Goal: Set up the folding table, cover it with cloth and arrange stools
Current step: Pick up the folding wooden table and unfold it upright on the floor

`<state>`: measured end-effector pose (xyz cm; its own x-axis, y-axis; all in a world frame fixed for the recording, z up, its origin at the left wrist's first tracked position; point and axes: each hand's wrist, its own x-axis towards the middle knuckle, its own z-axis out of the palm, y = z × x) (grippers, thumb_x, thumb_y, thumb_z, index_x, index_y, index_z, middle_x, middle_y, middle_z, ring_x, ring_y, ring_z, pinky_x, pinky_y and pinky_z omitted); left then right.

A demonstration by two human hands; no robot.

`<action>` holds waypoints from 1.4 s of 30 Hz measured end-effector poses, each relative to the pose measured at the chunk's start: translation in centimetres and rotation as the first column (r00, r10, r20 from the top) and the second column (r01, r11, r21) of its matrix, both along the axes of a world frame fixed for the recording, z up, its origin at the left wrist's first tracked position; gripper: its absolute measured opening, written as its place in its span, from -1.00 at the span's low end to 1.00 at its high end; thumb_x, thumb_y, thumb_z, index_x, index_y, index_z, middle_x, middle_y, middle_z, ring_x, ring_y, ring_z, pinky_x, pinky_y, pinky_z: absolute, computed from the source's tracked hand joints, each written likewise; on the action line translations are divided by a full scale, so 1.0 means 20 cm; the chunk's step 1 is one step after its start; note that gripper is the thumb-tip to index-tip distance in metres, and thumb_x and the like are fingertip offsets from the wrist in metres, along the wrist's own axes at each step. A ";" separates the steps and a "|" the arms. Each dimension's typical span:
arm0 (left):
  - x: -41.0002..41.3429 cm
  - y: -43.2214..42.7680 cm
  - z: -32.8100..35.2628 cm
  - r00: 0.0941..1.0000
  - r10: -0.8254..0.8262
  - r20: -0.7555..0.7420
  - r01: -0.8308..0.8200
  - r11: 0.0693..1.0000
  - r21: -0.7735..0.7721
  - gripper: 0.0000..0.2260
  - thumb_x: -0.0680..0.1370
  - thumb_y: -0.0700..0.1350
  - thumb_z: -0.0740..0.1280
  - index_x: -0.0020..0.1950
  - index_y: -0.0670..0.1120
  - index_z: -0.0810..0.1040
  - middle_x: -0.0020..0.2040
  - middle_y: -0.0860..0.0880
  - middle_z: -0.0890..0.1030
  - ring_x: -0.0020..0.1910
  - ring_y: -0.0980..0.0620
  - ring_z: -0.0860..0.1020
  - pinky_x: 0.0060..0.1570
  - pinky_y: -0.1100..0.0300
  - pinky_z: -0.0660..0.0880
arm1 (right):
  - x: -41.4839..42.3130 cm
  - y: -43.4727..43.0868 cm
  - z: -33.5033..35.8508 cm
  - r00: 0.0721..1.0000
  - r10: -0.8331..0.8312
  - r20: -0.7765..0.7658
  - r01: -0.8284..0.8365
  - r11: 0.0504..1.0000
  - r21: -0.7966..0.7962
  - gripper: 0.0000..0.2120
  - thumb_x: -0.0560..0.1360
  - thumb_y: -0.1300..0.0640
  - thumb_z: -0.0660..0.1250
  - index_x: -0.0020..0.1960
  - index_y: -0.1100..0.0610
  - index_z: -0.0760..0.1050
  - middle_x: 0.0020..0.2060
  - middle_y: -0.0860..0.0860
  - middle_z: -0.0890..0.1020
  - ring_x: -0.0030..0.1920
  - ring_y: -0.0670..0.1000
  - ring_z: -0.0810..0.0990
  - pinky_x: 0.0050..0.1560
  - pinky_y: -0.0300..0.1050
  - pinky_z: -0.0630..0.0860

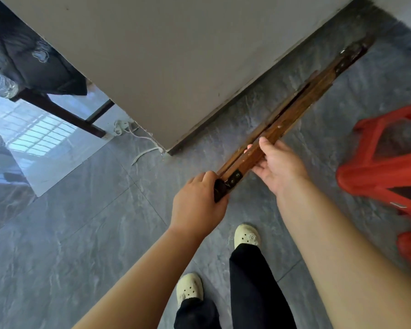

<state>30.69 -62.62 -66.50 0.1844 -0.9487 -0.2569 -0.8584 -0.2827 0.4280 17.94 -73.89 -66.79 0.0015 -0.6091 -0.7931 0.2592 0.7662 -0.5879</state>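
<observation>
The folded brown wooden table (292, 108) stands on edge, seen from above as a narrow slab running from the centre toward the upper right, close to a grey wall. My left hand (197, 200) is closed around its near corner, by a dark metal bracket. My right hand (278, 165) grips the top edge a little farther along, fingers curled over the wood. Red plastic stools (387, 162) stand stacked at the right, an arm's length from the table.
The grey wall (176, 55) and its corner lie just left of the table. A dark table leg (64, 112) and a white power strip with cord (126, 129) are on the grey tiled floor at left. My feet in pale clogs (247, 236) stand below.
</observation>
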 end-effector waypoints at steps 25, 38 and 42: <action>-0.95 2.05 0.01 0.953 0.300 -0.046 -0.298 0.954 0.034 -0.79 0.47 0.11 0.32 -0.04 0.01 0.43 -0.15 0.09 0.54 -0.18 0.06 0.50 -0.30 0.17 0.31 | -0.62 1.89 0.00 0.912 0.361 -0.193 -0.375 0.926 -0.040 -0.92 0.53 0.13 0.28 -0.15 0.05 0.43 -0.12 0.12 0.59 -0.09 0.10 0.61 0.06 0.15 0.57; -1.12 3.09 0.01 0.952 0.260 -0.162 -0.245 0.963 0.109 -0.83 0.46 0.04 0.32 -0.05 0.04 0.40 -0.18 0.13 0.48 -0.22 0.12 0.46 -0.33 0.21 0.41 | -0.81 2.95 0.02 0.885 0.346 -0.310 -0.367 0.930 -0.009 -0.89 0.56 0.12 0.24 0.06 0.11 0.44 -0.09 0.10 0.61 -0.02 0.09 0.62 0.07 0.14 0.57; -1.14 3.42 0.04 0.942 0.271 -0.197 -0.238 0.955 0.180 -0.84 0.44 0.01 0.33 -0.07 0.07 0.38 -0.17 0.13 0.49 -0.21 0.12 0.48 -0.28 0.17 0.46 | -0.83 3.29 0.07 0.890 0.338 -0.305 -0.348 0.937 0.023 -0.78 0.58 0.16 0.21 0.20 0.17 0.43 -0.12 0.09 0.57 -0.15 0.01 0.58 0.04 0.06 0.58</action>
